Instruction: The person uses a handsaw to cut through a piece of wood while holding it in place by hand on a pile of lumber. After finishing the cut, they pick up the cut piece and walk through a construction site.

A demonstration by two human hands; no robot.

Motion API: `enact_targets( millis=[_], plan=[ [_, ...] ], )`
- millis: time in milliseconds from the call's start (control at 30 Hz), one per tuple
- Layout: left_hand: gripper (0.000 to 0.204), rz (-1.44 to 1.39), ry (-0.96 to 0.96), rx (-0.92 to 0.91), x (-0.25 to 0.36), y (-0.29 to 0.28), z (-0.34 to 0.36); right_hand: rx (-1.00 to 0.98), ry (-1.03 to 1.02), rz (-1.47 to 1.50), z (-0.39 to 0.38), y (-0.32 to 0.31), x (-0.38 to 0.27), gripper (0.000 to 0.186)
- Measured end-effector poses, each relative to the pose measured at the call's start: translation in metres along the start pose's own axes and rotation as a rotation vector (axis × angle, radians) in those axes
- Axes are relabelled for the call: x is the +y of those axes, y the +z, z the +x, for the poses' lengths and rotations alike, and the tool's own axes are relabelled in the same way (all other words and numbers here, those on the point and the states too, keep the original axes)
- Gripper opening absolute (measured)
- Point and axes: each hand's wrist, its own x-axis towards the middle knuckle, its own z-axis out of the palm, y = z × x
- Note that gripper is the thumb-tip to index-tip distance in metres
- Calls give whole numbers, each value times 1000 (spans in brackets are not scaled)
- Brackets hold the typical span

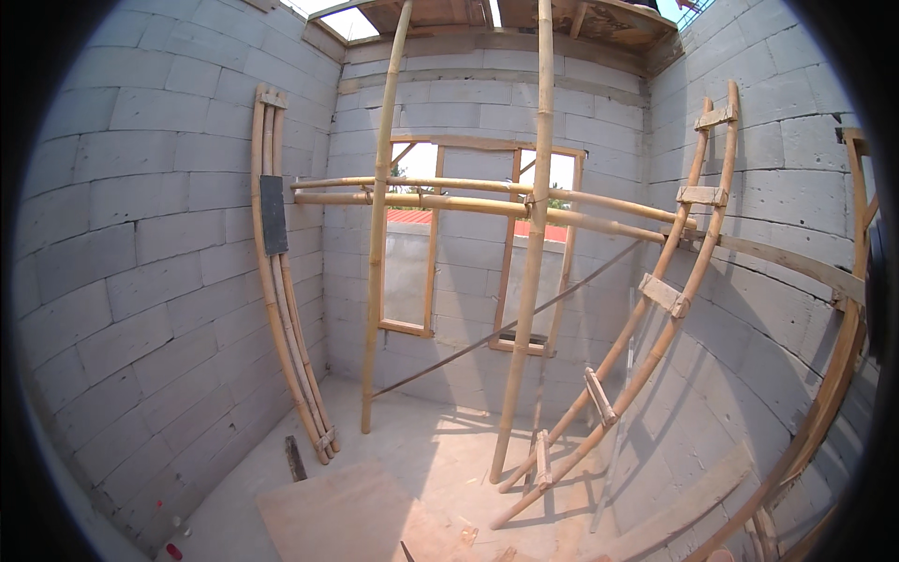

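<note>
Neither of my hands can be made out. A bamboo ladder (653, 293) with wooden rungs leans against the right wall, its feet on the floor. Two upright bamboo poles (376, 262) stand in the middle of the room. Horizontal bamboo poles (449, 203) cross them and run toward the ladder. Against the left wall leans a bundle of bamboo poles (277, 309) joined by short wood pieces, with a dark grey rectangular panel (272, 214) on it. At the lower edge, a small dark pointed thing (406, 553) is too cut off to name.
Grey block walls (150, 244) surround the room. Two wooden window frames (433, 281) are set in the far wall. A flat board (337, 510) and a short wood piece (296, 458) lie on the floor. A timber frame (824, 403) stands at the right. Planks (599, 47) span overhead.
</note>
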Motion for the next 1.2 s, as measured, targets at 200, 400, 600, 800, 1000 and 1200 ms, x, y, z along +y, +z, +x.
enact_targets(
  millis=[200,400,600,800,1000,1200],
  plan=[
    [86,-209,-160,129,-29,17,-11,45,15,37,-4,0,11,60],
    [72,-827,-260,-4,-25,8,-7,97,15,84,-7,-1,20,59],
    [56,-1578,-285,-181,5,-20,4,164,7,154,-12,-7,27,58],
    [49,-1303,-299,-122,2,1,38,233,-7,254,-14,-8,30,57],
    [61,-500,74,271,2,-5,53,291,-83,391,-5,4,12,55],
    [59,-671,-102,116,-16,-37,37,17,-317,476,44,16,-55,60]
  ],
)
